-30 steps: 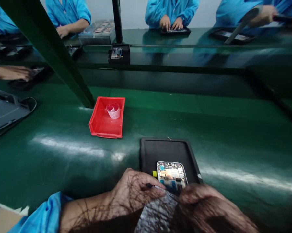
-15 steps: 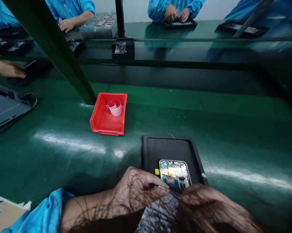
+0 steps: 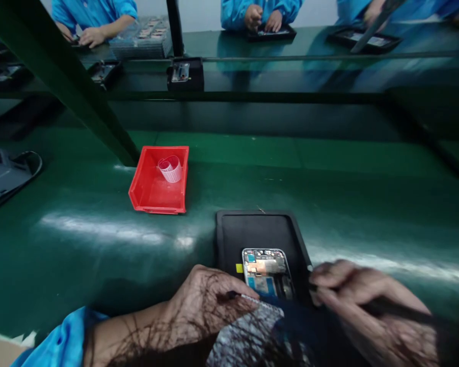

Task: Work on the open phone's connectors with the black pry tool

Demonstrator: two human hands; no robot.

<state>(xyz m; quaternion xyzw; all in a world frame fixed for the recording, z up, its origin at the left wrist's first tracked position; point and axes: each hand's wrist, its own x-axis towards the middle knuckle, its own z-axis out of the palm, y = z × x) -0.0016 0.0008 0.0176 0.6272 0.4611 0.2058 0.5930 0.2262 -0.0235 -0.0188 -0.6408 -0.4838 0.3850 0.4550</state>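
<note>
Open green counter point(image 3: 367, 214) to your right, red plastic bin point(image 3: 158, 189) and slanted green post point(image 3: 61, 76) blocking your left

bare left hand point(image 3: 210, 306), bright blue sleeve point(image 3: 61, 341) on its forearm, bare right hand point(image 3: 367, 306), blurred

A glossy green belt point(image 3: 99, 239) carries a matt black tray point(image 3: 229, 234) and a shiny red plastic bin point(image 3: 153, 196).
</note>
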